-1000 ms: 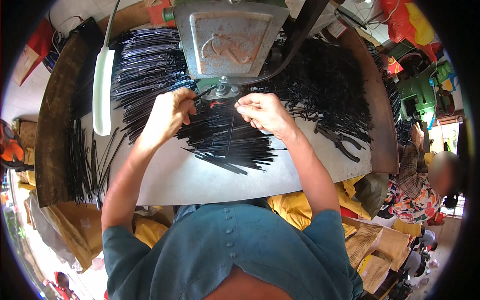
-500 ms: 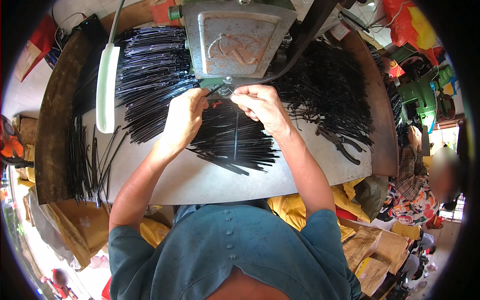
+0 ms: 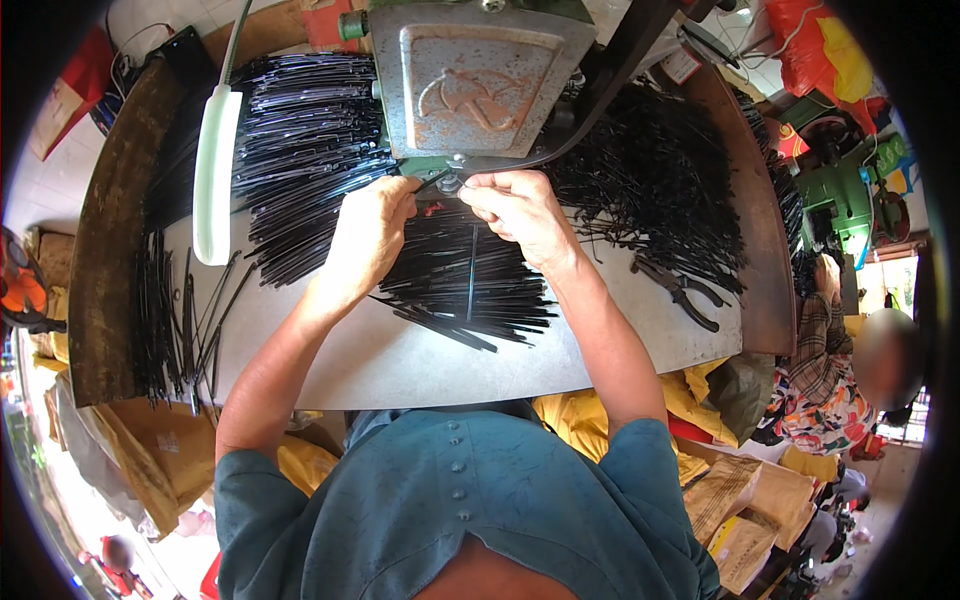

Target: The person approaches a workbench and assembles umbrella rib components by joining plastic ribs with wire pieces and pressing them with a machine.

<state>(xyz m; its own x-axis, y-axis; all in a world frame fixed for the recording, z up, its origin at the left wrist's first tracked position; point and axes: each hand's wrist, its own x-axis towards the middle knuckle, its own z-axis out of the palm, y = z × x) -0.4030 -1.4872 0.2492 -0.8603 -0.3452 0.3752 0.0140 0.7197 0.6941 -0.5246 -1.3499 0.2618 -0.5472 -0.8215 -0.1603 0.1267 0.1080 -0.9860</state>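
Observation:
Under the head of a grey-green press machine [image 3: 480, 90], both my hands work close together. My left hand [image 3: 372, 225] is closed in a pinch on a thin black strip [image 3: 432, 181], whose tip points at the small metal parts below the machine head. Just to the right, my right hand [image 3: 520, 212] has its thumb and forefinger pressed together beside the same metal parts. Whatever lies between those fingertips is too small to name. Below the hands, a pile of black strips [image 3: 465, 285] is spread on the metal tabletop [image 3: 400, 370].
Thick stacks of black strips [image 3: 310, 130] lie to the left, and a tangled heap of thin black pieces [image 3: 650, 170] to the right. Pliers [image 3: 680, 290] rest near the right edge. A white lamp [image 3: 215, 180] hangs at left. A co-worker [image 3: 825, 360] sits far right.
My hands stay at the same spot under the machine head. The right hand has shifted only very slightly; the strip remains in my left fingers.

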